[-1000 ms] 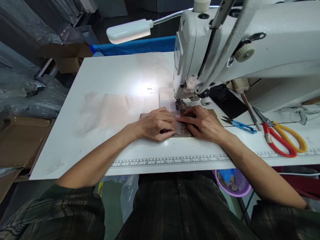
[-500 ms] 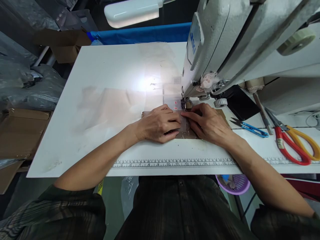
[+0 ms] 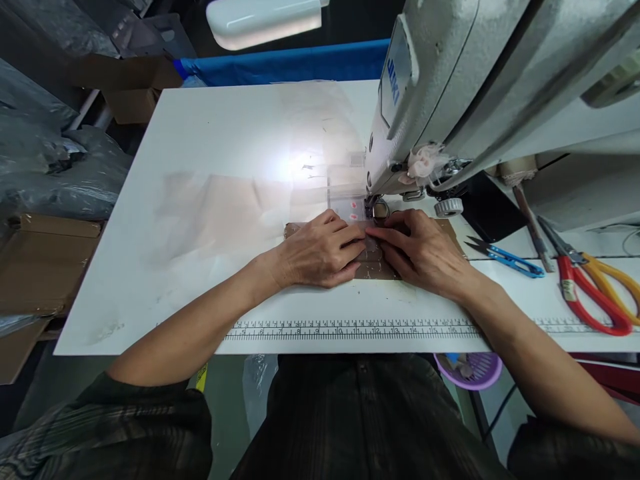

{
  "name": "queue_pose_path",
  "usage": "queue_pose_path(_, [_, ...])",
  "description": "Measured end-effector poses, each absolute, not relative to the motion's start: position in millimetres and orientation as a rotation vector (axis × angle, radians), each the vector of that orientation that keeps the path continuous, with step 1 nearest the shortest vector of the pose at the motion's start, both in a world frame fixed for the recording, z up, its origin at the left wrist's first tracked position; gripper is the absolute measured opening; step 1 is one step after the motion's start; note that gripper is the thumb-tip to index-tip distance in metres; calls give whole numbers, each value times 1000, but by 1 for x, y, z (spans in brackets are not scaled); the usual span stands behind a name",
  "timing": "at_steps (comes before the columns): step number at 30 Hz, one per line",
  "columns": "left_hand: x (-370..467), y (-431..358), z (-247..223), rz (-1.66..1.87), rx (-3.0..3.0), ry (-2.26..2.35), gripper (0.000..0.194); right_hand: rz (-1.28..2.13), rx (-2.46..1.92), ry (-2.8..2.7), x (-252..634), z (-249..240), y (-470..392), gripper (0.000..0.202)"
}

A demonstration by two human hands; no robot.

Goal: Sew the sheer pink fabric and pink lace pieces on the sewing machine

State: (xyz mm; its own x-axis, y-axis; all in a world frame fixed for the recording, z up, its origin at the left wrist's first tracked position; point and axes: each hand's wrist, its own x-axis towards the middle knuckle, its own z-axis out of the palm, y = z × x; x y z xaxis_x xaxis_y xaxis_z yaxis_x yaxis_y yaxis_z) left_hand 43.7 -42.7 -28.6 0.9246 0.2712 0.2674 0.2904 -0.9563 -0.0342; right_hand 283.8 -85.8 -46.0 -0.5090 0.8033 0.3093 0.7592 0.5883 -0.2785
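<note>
Here, left grip (image 3: 323, 253) half-curled, right grip (image 3: 419, 248) parted, both touching sheer fabric (image 3: 345, 205)

Person wears dark shirt (image 3: 320, 427), lower centre of frame: near-black with green cast, faint plaid in thin brownish lines. Placket (image 3: 369, 427) runs down middle of front, small round button (image 3: 362, 366) near top of visible part. Left sleeve (image 3: 145, 427), lower left: same plaid, paler stripes crossing, cloth loose and creased, ends around elbow. Right sleeve (image 3: 565, 443), lower right: bunched, very dark, pattern barely readable. Left forearm (image 3: 200, 313) and right forearm (image 3: 540, 360) bare; left hand (image 3: 323, 255) and right hand (image 3: 420, 252) bare too, fingers slender.
</note>
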Motion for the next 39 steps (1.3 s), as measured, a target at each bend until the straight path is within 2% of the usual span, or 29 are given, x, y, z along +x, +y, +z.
queue_pose_path(13, [42, -36, -31, -399, -3050, -548, 42, 205, -1206, -2409, 286, -42, -86, 37])
queue_pose_path(33, [41, -23, -30, -355, -3079, -655, 52, 6, -1213, -2448, 283, -41, -77, 39])
queue_pose_path(36, [41, -20, -31, -345, -3079, -670, 54, 57, -1256, -2436, 284, -41, -77, 40])
queue_pose_path(39, [41, -19, -32, -335, -3083, -684, 58, 263, -1300, -2423, 289, -30, -76, 42])
